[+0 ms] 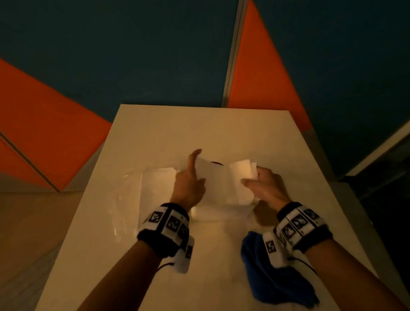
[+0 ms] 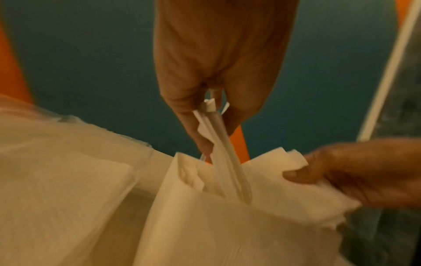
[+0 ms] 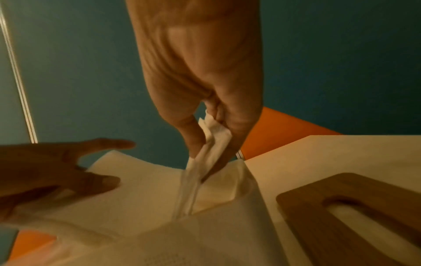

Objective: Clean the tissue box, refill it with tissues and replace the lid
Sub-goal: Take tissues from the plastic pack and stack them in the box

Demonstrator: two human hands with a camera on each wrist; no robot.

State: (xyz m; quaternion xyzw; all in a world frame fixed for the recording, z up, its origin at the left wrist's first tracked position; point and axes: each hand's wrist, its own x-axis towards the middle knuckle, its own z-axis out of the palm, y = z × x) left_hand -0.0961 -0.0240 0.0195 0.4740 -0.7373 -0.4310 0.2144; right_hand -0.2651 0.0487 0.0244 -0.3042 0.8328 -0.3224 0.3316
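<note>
- Left hand (image 1: 188, 180): forefinger stretched out in the head view; the left wrist view shows thumb and a finger pinching a thin edge of the tissues (image 2: 227, 225).
- Right hand (image 1: 264, 187): fingers curled round the right end of the same tissue stack (image 1: 241, 174), thumb on top.
- Stack sits between the two hands, above the middle of the worktop (image 1: 296, 161). The tissue box itself cannot be made out under it.
- Wooden lid (image 3: 355, 212) with its slot lies flat on the worktop, right of the stack, off the box.
- Clear plastic wrapper (image 1: 127, 204) with more tissues lies left of the left hand; blue cloth (image 1: 278, 281) lies near the right wrist.
- Handling, judged: tissues are light, soft, limp, easily torn or creased. Best taken at both short ends, whole stack at once, with light pressure. Lid is stiff; grip by its long edges.
</note>
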